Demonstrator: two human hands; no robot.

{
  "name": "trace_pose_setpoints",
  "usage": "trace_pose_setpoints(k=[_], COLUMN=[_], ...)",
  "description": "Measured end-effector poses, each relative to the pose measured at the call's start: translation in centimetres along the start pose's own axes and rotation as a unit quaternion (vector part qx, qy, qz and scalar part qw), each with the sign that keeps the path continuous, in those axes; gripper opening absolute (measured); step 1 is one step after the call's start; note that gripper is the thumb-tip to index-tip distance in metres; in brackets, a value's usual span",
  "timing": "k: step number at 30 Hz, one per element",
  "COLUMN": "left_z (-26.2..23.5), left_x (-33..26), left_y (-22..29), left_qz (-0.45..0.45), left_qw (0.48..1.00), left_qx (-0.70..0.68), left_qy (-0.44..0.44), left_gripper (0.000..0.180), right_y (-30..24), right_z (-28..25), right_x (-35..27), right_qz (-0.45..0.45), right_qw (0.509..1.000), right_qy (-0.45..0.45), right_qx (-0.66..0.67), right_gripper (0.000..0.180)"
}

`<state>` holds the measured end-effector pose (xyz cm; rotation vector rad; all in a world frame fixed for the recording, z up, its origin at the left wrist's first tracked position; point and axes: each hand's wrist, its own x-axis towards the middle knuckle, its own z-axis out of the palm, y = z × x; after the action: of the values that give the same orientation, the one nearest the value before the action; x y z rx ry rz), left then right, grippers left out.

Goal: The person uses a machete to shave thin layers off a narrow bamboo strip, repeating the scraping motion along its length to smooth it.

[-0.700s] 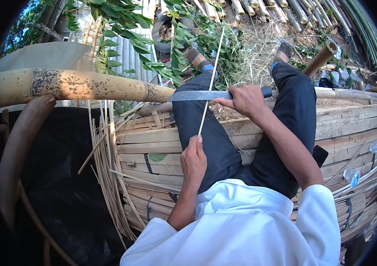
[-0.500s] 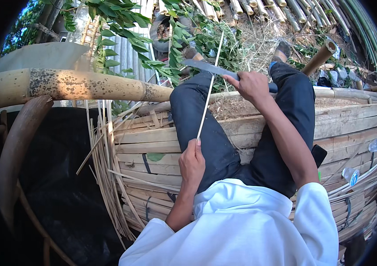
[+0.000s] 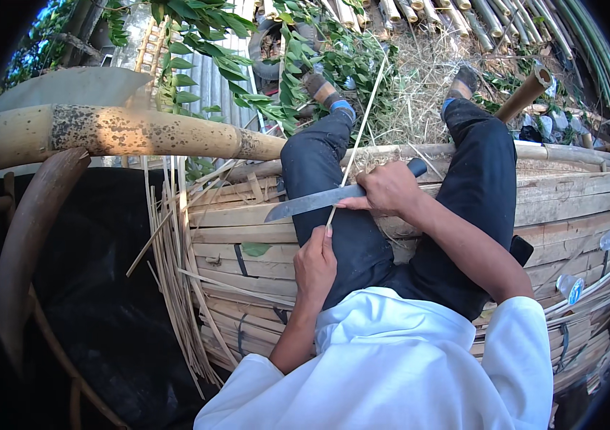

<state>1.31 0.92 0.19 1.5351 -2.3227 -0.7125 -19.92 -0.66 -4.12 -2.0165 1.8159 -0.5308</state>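
Observation:
A thin pale bamboo strip point(image 3: 362, 127) slants up and away over my left thigh, its near end pinched between the thumb and fingers of my left hand point(image 3: 315, 259). My right hand point(image 3: 389, 189) is closed on a large knife point(image 3: 305, 206) with a dark handle, its broad grey blade pointing left. The blade lies across the strip, a short way beyond my left thumb. My right thumb or finger presses by the blade's base, near the strip. How deep the edge sits against the strip cannot be made out.
I sit on a platform of split bamboo slats point(image 3: 248, 236). A bundle of thin strips point(image 3: 179, 287) hangs at its left end, by a black sheet point(image 3: 97, 287). A thick bamboo pole point(image 3: 154, 136) crosses at left. Cut poles point(image 3: 473, 25) lie beyond my feet; a phone point(image 3: 521, 249) is right.
My right hand has drawn the knife along the strip toward me, from near my knee to close by my left hand. The strip's far end has tilted right.

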Motion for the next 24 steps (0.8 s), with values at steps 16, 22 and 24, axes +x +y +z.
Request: trace_pose_setpoints(k=[16,22,24], left_z=[-0.4,-1.5,-1.8], left_x=[0.7,-1.4,-2.1], left_y=[-0.2,-1.2,-2.0], left_qz=[0.002,-0.008,-0.017], left_qw=[1.000,0.999,0.999], left_qx=[0.010,0.019,0.020], left_qy=[-0.018,-0.031,-0.023], left_gripper=[0.016,0.015,0.015], right_y=[7.1,11.2,9.9], right_z=[-0.4,-2.0,-1.5], right_x=[2.3,3.3,3.1], right_qz=[0.158,0.384,0.332], right_qw=[0.977,0.915,0.937], right_qy=[0.122,0.122,0.110], right_qx=[-0.073,-0.002,0.003], right_gripper=[0.078,0.079,0.076])
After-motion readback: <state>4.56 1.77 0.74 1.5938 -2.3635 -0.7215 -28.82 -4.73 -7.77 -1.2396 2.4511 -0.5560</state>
